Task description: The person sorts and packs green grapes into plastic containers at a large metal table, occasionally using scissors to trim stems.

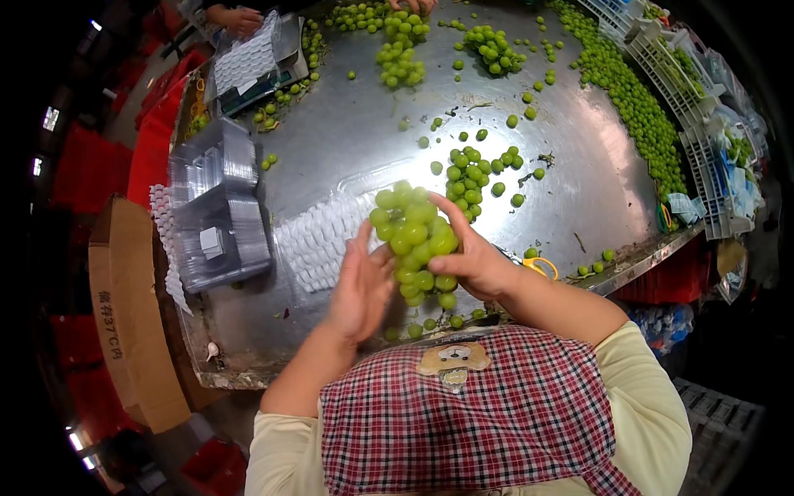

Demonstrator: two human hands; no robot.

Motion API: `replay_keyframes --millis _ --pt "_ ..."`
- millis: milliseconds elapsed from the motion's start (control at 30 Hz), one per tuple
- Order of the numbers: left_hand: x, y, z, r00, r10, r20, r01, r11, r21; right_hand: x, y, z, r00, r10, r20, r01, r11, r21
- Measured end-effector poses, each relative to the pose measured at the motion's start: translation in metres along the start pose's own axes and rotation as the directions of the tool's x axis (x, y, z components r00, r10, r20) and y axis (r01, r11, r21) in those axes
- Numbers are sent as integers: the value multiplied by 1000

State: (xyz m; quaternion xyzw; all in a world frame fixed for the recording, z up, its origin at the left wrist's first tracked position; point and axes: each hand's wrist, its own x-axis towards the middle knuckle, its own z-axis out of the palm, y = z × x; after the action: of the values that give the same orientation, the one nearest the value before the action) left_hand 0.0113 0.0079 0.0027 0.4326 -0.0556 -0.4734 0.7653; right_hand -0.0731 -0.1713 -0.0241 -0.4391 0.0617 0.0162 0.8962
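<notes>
A bunch of green grapes (415, 242) is held up over the near part of the metal table. My right hand (474, 254) grips it from the right, thumb across the front and fingers behind. Beside its left flank is my left hand (366, 279), fingers apart; whether it touches the grapes is unclear. Beneath and left of the bunch lies a clear plastic tray with a white foam net liner (316, 242). A smaller grape cluster (468, 180) rests just beyond my right hand. Yellow-handled scissors (539, 266) lie partly hidden behind my right forearm.
Stacked clear plastic containers (223, 242) stand at the left. Across the metal table (335, 124), a person's hands are near a scale (267, 87) and more grapes. Many loose grapes (645, 118) line the right side, beside white plastic crates (667, 80). A cardboard box (130, 310) stands beyond the left edge.
</notes>
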Motion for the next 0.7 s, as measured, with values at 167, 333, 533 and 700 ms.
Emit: replay_keyframes --millis 167,333,533,700 --pt "-21 -9 -86 937 277 -211 -129 839 529 20 5 -12 974 153 169 -203 920 336" --pt "-31 -38 -96 919 395 14 6 -48 999 54 31 -26 964 241 115 -264 925 272" --pt "-26 -52 -102 905 417 82 42 -280 959 78 63 -15 948 283 -147 -247 943 224" --pt "-22 -54 -106 915 397 76 35 -263 964 83 81 -10 970 116 -214 -158 969 -190"
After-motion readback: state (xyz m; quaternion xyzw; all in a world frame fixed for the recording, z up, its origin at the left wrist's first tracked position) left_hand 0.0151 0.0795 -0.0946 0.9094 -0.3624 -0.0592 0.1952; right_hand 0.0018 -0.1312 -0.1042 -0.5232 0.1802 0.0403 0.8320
